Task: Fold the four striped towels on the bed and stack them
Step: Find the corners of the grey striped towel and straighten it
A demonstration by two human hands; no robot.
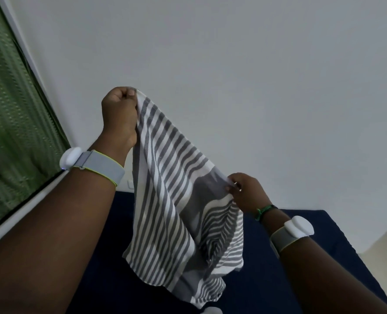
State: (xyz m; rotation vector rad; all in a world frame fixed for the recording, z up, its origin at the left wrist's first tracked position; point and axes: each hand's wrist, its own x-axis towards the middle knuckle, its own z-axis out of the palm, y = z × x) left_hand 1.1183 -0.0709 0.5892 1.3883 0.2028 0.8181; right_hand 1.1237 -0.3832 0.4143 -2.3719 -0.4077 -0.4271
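Above the dark blue bed [301, 257], a grey-and-white striped towel [165, 200] hangs in the air. The left hand [119, 114] is fisted on its upper corner; the right hand [247, 192] pinches its lower edge between fingertips.

The towel [165, 200] has grey and white stripes, with one wider plain grey band across it. The bed [267, 279] under it is dark navy blue, without pattern. The wall [233, 64] is plain pale grey-white. The curtain [13, 132] is green with thin lighter woven lines. Each wrist has a light grey band [102, 166] with a white device; the left one has a yellow-green edge. A thin green bracelet [264, 210] is on the right wrist.
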